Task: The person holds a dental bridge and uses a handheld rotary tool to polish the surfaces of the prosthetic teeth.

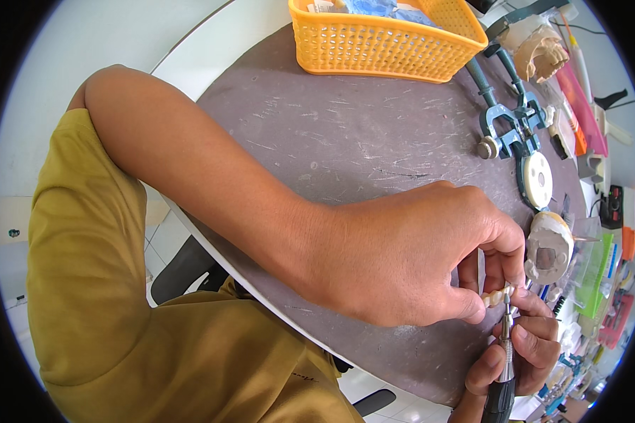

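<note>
My left hand (409, 257) reaches across the grey scratched work mat (346, 134) and pinches a small row of white artificial teeth (497, 296) between thumb and fingers. My right hand (525, 349) comes up from the lower edge and grips a slim metal rotary handpiece (504, 359). The tool's tip touches the teeth from below. Most of the tooth piece is hidden by my fingers.
An orange plastic basket (381, 46) stands at the far edge of the mat. To the right are a blue-green metal articulator (511, 116), a plaster jaw model (549, 247), another cast (540, 46), and several small tools and packets along the right rim.
</note>
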Action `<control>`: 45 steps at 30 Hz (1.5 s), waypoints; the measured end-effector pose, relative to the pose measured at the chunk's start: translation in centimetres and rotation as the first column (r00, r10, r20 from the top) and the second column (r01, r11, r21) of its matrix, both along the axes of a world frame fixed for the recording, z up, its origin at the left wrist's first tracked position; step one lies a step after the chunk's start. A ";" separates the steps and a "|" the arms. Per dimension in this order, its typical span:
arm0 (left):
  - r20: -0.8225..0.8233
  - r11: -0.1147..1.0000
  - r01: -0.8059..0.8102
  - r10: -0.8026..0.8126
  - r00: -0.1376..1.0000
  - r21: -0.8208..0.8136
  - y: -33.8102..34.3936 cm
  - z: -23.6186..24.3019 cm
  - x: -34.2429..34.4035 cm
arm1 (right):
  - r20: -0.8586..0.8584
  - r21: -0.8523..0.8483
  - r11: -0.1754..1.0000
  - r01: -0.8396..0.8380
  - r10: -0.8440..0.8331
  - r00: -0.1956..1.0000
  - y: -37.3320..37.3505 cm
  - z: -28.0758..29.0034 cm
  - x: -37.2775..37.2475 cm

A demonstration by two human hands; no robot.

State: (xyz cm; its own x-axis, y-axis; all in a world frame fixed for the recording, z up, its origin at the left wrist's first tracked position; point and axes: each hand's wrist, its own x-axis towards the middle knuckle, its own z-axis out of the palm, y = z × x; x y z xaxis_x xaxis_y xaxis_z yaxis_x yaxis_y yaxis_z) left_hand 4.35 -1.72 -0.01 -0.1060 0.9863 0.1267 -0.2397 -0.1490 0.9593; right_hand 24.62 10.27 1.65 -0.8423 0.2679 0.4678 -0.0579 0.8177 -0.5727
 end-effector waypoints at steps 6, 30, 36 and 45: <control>-0.006 1.000 0.007 -0.007 1.000 -0.006 0.0 0.0 0.0 | 0.004 0.013 1.000 0.008 -0.008 1.000 -0.1 0.0 -0.1; -0.011 1.000 0.008 -0.009 1.000 -0.017 -0.1 0.2 -0.1 | -0.006 0.030 1.000 0.002 -0.001 1.000 0.0 0.0 0.0; -0.006 1.000 0.006 -0.006 1.000 -0.013 -0.1 0.2 -0.1 | -0.048 -0.002 1.000 0.000 0.000 0.999 0.1 -0.4 0.0; -0.002 1.000 0.009 -0.009 1.000 -0.013 -0.1 0.2 -0.1 | -0.024 0.008 1.000 0.008 -0.008 1.000 -0.1 -0.2 0.2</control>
